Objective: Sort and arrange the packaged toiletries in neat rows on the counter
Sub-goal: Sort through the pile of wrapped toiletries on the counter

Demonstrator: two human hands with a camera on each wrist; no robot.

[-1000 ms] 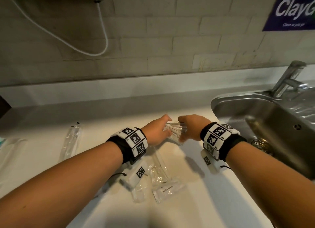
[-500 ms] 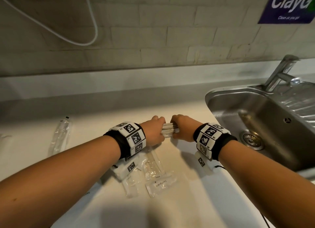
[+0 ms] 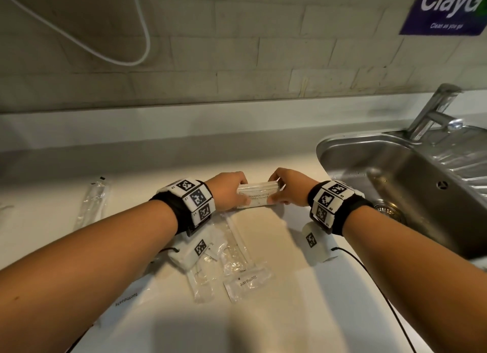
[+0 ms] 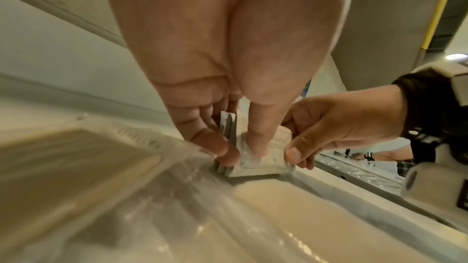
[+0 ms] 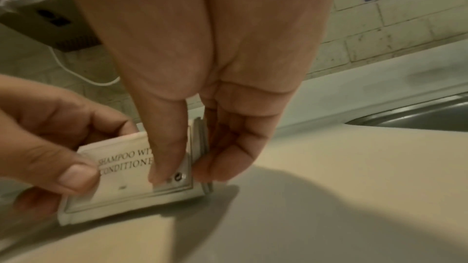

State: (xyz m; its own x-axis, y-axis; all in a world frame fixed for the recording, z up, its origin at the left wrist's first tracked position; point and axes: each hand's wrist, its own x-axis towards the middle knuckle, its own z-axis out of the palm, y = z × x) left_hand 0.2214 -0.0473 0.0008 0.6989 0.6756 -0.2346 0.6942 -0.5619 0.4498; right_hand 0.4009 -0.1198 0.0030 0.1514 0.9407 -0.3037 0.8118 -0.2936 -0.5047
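Note:
A small stack of white shampoo-with-conditioner sachets (image 3: 257, 195) (image 5: 126, 179) (image 4: 263, 155) stands on its long edge on the pale counter (image 3: 263, 313), its printed face towards me. My left hand (image 3: 232, 191) (image 4: 233, 147) pinches the stack's left end between thumb and fingers. My right hand (image 3: 286, 191) (image 5: 192, 169) pinches its right end the same way. Closer to me lie a toothpaste sachet (image 3: 247, 282), another toothpaste sachet (image 3: 126, 300) half under my left forearm, and several clear wrapped items (image 3: 232, 250).
A steel sink (image 3: 411, 184) with a tap (image 3: 434, 112) opens just right of my right wrist. A long clear-wrapped item (image 3: 92, 205) lies at the left. A tiled wall (image 3: 237, 49) with a white cable (image 3: 131, 60) backs the counter.
Both hands have turned the sachet stack so its printed face shows, and set it down on edge on the counter. Neither hand has let go.

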